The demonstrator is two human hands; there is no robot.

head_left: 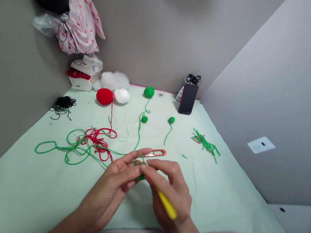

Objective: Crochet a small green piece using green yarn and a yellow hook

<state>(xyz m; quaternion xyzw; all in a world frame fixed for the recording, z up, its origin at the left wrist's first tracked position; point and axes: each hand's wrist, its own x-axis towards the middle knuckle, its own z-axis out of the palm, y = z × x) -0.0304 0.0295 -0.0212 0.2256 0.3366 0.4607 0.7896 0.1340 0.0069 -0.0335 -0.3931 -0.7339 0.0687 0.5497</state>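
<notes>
My left hand (120, 177) pinches a small green crocheted piece (141, 177), mostly hidden by the fingers. Green yarn (138, 137) runs over its index finger from the table. In my right hand (169, 188) is a crochet hook with a yellow handle (168, 205); its thin tip meets the green piece between the two hands. Just beyond the fingertips lies an orange-handled thread snipper (157, 153). Two small green crocheted balls (171, 120) sit farther back, one with a yarn tail, near a larger green yarn ball (149, 92).
Tangled red yarn (100, 141) and loops of green yarn (76, 151) spread at left. Behind them are a red yarn ball (104, 96), a white yarn ball (122, 96) and fluffy stuffing (115, 81). Black yarn (62, 105), green scraps (205, 144) and a propped phone (187, 99) flank the table.
</notes>
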